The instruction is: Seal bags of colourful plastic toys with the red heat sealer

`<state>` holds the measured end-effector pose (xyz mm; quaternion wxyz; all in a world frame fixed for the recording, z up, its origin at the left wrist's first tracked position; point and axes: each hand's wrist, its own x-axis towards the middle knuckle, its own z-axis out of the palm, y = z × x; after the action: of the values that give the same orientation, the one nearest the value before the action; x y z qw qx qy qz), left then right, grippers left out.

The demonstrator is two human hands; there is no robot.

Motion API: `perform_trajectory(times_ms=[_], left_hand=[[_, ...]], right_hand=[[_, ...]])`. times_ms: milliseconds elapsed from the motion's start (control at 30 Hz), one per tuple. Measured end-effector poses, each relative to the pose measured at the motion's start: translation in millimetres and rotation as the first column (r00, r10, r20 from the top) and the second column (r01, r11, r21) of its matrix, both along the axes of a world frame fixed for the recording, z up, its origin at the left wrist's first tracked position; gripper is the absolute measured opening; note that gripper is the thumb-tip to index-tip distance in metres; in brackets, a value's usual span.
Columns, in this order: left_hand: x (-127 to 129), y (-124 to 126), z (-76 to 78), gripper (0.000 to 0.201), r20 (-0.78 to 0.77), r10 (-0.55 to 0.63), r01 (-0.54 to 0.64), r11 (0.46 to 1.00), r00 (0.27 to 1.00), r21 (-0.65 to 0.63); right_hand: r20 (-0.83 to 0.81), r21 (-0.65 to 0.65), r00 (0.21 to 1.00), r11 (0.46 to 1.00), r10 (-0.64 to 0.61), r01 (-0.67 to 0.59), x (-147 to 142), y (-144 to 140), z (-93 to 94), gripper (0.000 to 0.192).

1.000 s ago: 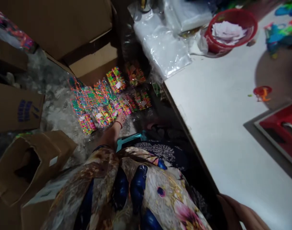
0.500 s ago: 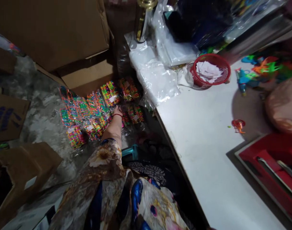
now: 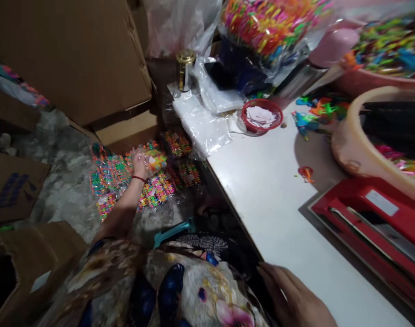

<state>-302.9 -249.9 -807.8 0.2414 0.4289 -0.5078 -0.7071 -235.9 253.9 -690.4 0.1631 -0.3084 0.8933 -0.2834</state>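
Nearest, at about five o'clock, the right hand (image 3: 292, 302) lies flat and released on the front edge of the white desk (image 3: 279, 200), holding nothing; half a second ago it was out of sight. Out at ten o'clock, the left hand (image 3: 139, 162), which a moment back was pressed down among the packets, has now come up clenched around one packet of neon clips (image 3: 155, 160), lifted just clear of the pile of clip packets (image 3: 125, 181) on the floor. So one pack is picked out, I'd judge. Beyond, at one o'clock, a red basket (image 3: 262, 114) holds paper slips. The lifted packet is blurred and its contents are hard to read.
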Motion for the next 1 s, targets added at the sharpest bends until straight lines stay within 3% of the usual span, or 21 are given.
perform_trajectory(times_ms=[67, 133, 200, 300, 367, 467, 600, 667, 767, 833, 933, 1000], left_hand=[[19, 1, 35.3, 0.028, -0.011, -0.051, 0.051, 0.999, 0.999, -0.014], [40, 11, 82.6, 0.036, -0.041, -0.233, 0.232, 0.972, 0.972, -0.035], [58, 29, 136.7, 0.034, -0.074, -0.455, 0.45, 0.89, 0.887, -0.071], [69, 68, 211.4, 0.025, -0.196, -0.587, 0.564, 0.809, 0.785, -0.164], [65, 100, 246.3, 0.023, -0.273, -0.644, 0.613, 0.765, 0.715, -0.198], [49, 151, 272.7, 0.027, -0.319, -0.741, 0.722, 0.662, 0.591, -0.2], [22, 230, 272.2, 0.032, -0.375, -0.842, 0.876, 0.463, 0.388, -0.133], [8, 273, 261.9, 0.028, -0.377, -0.883, 0.941, 0.331, 0.28, -0.075], [-17, 339, 237.3, 0.023, -0.333, -0.929, 0.986, 0.168, 0.158, -0.002], [-36, 383, 215.6, 0.022, -0.322, -0.941, 0.995, 0.097, 0.1, 0.026], [-65, 439, 179.2, 0.025, -0.301, -0.953, 0.999, 0.033, 0.032, 0.003], [-81, 464, 157.2, 0.027, -0.236, -0.972, 0.997, 0.02, 0.003, -0.069]], right_hand=[[-0.088, -0.105, 0.996, 0.994, 0.019, -0.028, -8, -32, 4.7, 0.021], [-0.116, -0.208, 0.993, 0.976, 0.037, -0.061, -12, -59, 10.9, 0.022], [-0.13, -0.288, 0.991, 0.955, 0.034, -0.071, -15, -77, 18.8, 0.023], [-0.176, -0.354, 0.984, 0.935, -0.035, -0.03, -16, -82, 31.8, 0.032], [-0.21, -0.384, 0.97, 0.923, -0.12, 0.031, -14, -70, 39.4, 0.04], [-0.188, -0.44, 0.935, 0.877, -0.302, 0.194, -6, -34, 45.2, 0.05], [0.118, -0.52, 0.861, 0.707, -0.495, 0.479, 19, 31, 41.5, 0.062], [0.283, -0.494, 0.775, 0.607, -0.565, 0.623, 39, 61, 37.9, 0.063], [0.318, -0.415, 0.62, 0.483, -0.717, 0.772, 74, 92, 32.0, 0.062], [0.29, -0.385, 0.531, 0.411, -0.796, 0.826, 94, 104, 26.3, 0.056], [0.246, -0.368, 0.412, 0.309, -0.877, 0.877, 117, 114, 15.7, 0.046], [0.174, -0.349, 0.39, 0.314, -0.904, 0.883, 126, 117, 10.8, 0.043]])
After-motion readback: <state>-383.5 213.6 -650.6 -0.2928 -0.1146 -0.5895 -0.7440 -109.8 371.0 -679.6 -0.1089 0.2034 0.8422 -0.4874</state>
